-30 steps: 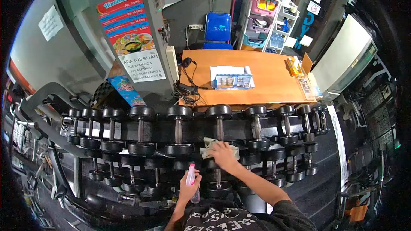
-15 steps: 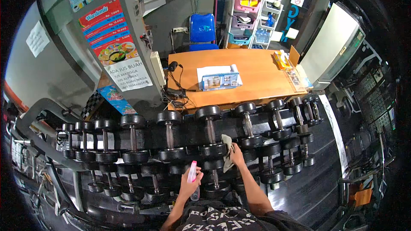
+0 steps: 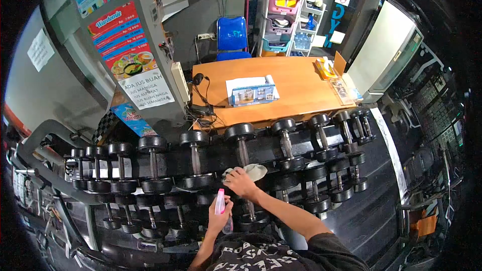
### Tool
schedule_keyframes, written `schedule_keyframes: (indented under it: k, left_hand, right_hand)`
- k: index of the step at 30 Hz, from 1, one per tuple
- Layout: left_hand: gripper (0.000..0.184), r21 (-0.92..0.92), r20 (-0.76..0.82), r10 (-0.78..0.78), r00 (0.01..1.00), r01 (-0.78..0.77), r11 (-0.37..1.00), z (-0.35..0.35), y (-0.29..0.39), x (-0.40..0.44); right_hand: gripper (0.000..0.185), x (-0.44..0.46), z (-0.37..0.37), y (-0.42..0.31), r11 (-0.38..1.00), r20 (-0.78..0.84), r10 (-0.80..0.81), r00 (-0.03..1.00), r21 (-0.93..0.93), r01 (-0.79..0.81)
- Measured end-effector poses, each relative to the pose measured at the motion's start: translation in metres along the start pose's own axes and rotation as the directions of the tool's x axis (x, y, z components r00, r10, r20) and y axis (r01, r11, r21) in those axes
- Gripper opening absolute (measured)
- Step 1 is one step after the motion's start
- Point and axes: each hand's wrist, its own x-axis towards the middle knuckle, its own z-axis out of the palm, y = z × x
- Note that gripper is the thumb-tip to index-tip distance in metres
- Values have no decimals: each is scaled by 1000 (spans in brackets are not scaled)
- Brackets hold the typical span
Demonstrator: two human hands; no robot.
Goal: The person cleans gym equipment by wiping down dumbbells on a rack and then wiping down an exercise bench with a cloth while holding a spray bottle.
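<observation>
"Two hands busy?"

"Yes. The left hand (image 3: 219,217) grips a spray bottle (image 3: 220,201), its middle hidden by fingers."

"The right hand (image 3: 242,185)?"

"It has just swung leftward, holding a cloth (image 3: 256,171) across a dumbbell (image 3: 243,151), so the near head is covered. How tightly, I can't tell."

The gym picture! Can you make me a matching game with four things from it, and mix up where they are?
Things:
1. cloth
2. pink-topped bottle
3. chair
4. desk

Colours and places:
A. blue, behind the desk
B. in the left hand
C. orange-brown, with a calendar on it
D. in the right hand, over the dumbbells

Right pairs: 1-D, 2-B, 3-A, 4-C
</observation>
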Motion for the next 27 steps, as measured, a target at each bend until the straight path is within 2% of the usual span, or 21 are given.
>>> schedule_keyframes:
  k: [1,2,4,6,8,9,10,12,13,14,16,17,19,20,22,23,25,26,27]
  left_hand:
    - [22,8,-11,12,1000,-12,1000,-1,1,-1]
    - [21,16,-23,23,999,-22,1000,-2,2,-2]
    - [21,19,-56,21,998,-20,1000,-3,5,-5]
    - [21,20,-69,64,996,-62,998,-6,2,-7]
    - [22,25,-91,53,994,-51,998,-7,2,-13]
    - [22,32,-107,42,993,-39,999,-8,2,-15]
    - [22,32,-113,44,993,-40,999,-10,0,-17]
    - [22,26,-113,38,993,-36,999,-12,-6,-20]
    - [22,24,-118,34,992,-32,999,-12,-6,-21]
    - [22,23,-112,29,993,-27,999,-12,-6,-22]
    - [21,21,-105,15,994,-13,1000,-13,-8,-23]
    - [21,28,-109,24,994,-21,999,-12,-11,-22]
    - [21,35,-108,30,994,-26,999,-11,-12,-21]
    - [21,43,-107,22,994,-18,999,-10,-11,-21]
    - [22,52,-97,16,995,-11,999,-8,-12,-19]
    - [22,45,-85,24,996,-20,999,-7,-14,-17]
    - [22,38,-63,33,997,-30,999,-4,-14,-15]
    - [22,34,-37,39,999,-38,999,-2,-13,-14]
    - [22,32,-13,44,999,-44,999,-1,-12,-13]
  right_hand:
    - [19,5,11,-6,996,75,1,997,-89,6]
    - [19,9,21,-11,996,76,-6,997,-84,13]
    - [17,13,46,-18,938,240,-66,968,-315,142]
    - [17,12,62,-24,941,275,-72,959,-299,156]
    - [18,11,71,-27,886,358,-66,931,-409,220]
    - [18,11,66,-25,954,361,-60,931,-255,160]
    - [18,10,51,-24,953,360,-66,931,-254,166]
    - [21,1,15,-21,999,140,-6,990,36,1]
    - [25,-9,0,-16,999,33,12,999,35,-13]
    - [25,-18,-13,-11,999,37,10,999,38,-11]
    - [29,-39,-30,-1,981,-203,154,967,145,-126]
    - [32,-49,-26,6,953,-255,271,928,206,-221]
    - [33,-66,-20,16,861,-340,498,798,303,-408]
    - [30,-77,-8,17,736,-332,662,672,458,-499]
    - [28,-90,9,24,540,-281,820,499,670,-510]
    - [28,-97,19,28,537,-282,824,492,668,-515]
    - [30,-115,49,40,339,-64,906,419,702,-626]
    - [30,-127,71,48,337,-67,909,412,701,-629]
    - [30,-139,99,56,164,118,921,371,747,-644]
